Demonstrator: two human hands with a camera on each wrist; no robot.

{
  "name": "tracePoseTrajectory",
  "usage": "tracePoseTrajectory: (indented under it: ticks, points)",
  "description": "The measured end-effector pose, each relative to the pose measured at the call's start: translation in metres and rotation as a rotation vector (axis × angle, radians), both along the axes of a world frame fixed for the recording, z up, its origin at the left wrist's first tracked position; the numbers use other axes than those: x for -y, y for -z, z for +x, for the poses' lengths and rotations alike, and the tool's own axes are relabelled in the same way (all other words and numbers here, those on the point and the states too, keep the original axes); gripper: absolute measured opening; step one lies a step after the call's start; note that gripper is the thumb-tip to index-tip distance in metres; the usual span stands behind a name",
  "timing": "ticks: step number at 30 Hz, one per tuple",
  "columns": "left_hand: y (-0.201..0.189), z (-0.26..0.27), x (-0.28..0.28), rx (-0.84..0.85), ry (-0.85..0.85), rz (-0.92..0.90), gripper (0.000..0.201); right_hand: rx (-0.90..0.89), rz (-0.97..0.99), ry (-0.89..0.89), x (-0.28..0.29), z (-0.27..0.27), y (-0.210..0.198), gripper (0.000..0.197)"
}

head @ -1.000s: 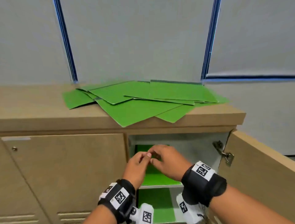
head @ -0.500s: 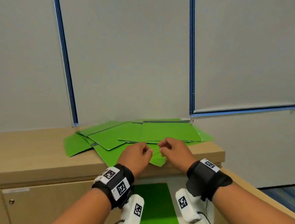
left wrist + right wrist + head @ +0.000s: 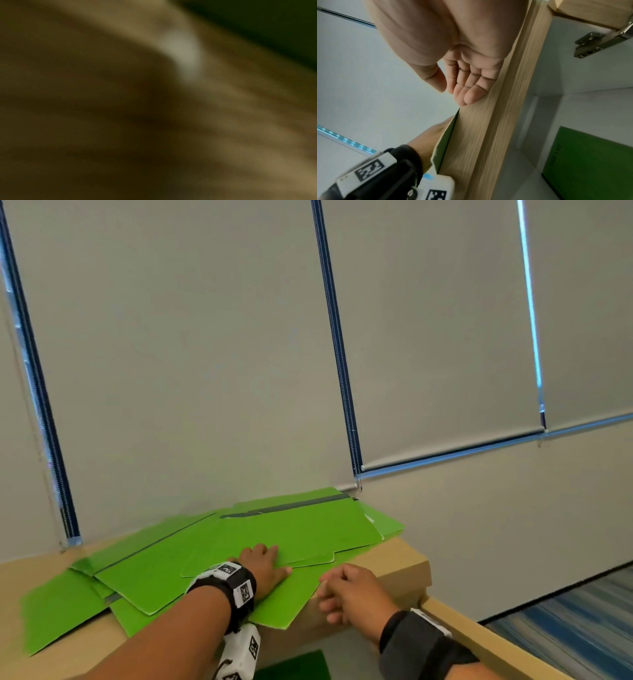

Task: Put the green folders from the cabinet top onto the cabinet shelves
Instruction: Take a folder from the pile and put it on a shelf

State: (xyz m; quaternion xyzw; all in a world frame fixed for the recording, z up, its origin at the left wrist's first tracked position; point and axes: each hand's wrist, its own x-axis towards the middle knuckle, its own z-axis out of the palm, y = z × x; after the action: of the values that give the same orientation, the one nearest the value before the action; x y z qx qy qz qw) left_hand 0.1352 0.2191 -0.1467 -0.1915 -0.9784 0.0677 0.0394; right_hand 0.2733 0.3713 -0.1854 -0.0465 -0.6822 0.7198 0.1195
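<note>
**Operator:** Pressing flat on the pile, my left hand (image 3: 263,568) lies palm down on the green folders (image 3: 294,532), fingers straight and close together, nothing pinched. The folders sprawl overlapped across the cabinet top (image 3: 399,568), one corner hanging past the front edge.

**Desk:** And the right hand?

**Operator:** My right hand (image 3: 349,594) hangs just off that front edge, beside the overhanging corner. From the right wrist view the fingers (image 3: 471,86) are loosely curled, side by side, holding nothing, the little finger against the wood edge.

**Desk:** Anything inside the cabinet?

**Operator:** One green folder on the shelf (image 3: 589,159), lying flat, lettered "TASK LIST". The open door (image 3: 479,635) stands at my right, its metal hinge (image 3: 600,40) showing in the wrist view.

**Desk:** The left wrist camera?

**Operator:** Brown blur, unreadable. Behind the pile, grey roller blinds (image 3: 188,354) hang down over the windows.
</note>
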Motion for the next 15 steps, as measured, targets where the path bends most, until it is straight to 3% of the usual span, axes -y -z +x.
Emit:
tracePoseTrajectory:
  ticks: [4,8,15]
  points:
    - [0.003,0.008,0.005,-0.179,0.005,-0.053,0.059,0.047,-0.047,-0.021,-0.005,0.004,-0.004,0.012]
    - [-0.005,0.032,0.003,-0.093,0.077,-0.029,0.045,0.107,-0.146,-0.081,0.001,0.012,-0.003,0.015]
    - [-0.023,0.086,0.017,-0.272,0.165,0.070,0.044,0.059,-0.186,-0.056,0.020,0.017,-0.018,0.045]
